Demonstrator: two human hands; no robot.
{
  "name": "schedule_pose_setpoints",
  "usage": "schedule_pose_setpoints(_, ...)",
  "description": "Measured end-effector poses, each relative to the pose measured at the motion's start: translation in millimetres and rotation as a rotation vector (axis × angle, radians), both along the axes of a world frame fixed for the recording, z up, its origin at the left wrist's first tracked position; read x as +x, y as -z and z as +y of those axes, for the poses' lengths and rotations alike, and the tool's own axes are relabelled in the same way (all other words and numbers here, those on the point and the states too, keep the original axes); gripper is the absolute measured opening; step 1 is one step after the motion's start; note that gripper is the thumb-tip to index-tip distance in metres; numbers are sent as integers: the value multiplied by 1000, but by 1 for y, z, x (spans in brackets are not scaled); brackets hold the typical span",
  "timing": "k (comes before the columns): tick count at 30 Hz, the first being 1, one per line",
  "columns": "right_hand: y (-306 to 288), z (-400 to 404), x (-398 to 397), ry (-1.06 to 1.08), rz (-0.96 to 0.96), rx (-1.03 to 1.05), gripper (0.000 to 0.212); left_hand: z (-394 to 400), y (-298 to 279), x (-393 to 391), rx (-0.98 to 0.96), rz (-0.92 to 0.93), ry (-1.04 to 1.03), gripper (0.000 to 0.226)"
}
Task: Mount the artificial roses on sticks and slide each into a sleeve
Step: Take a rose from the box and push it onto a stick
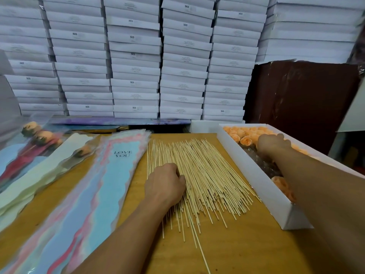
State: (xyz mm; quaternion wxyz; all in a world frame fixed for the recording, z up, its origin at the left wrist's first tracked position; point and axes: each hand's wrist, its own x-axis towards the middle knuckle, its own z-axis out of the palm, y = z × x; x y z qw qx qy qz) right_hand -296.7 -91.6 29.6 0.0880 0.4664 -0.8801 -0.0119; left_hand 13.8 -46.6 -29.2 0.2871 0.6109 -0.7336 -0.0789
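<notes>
Left hand [165,183] rests knuckles-up on the near-left part of a spread of bamboo sticks [203,175], its fingers curled down among them; whether it pinches one I cannot tell. Right hand [273,143] reaches into a long white tray [256,175] of peach roses [244,135], its fingers hidden among the blooms. Both sticks and loose roses are too many to count. Left of the sticks lies a stack of sleeves [110,175], the top one printed "LOVE YOU". Farther left lie at least three sleeved roses [37,135], blurred. Behind the counter [246,244], stacked white boxes [134,62] carry "SGS" labels.
</notes>
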Motion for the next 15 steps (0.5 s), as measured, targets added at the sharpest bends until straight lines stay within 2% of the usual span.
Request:
schedule_pose_setpoints(3,1,0,-8,24,1,-23,18,1,-1,0,4,-1,-2,17)
schedule_pose_setpoints(6,2,0,-14,36,14,-51,12,2,-2,-1,6,-5,-7,17)
schedule_pose_setpoints(9,0,0,-17,31,24,-67,21,2,-2,-1,10,0,-8,17)
schedule_pose_setpoints(11,-2,0,-18,38,-9,-94,26,2,-2,0,12,0,-6,16)
schedule_pose_setpoints(15,-8,1,-20,49,-134,-193,19,2,-2,0,20,-5,-1,13)
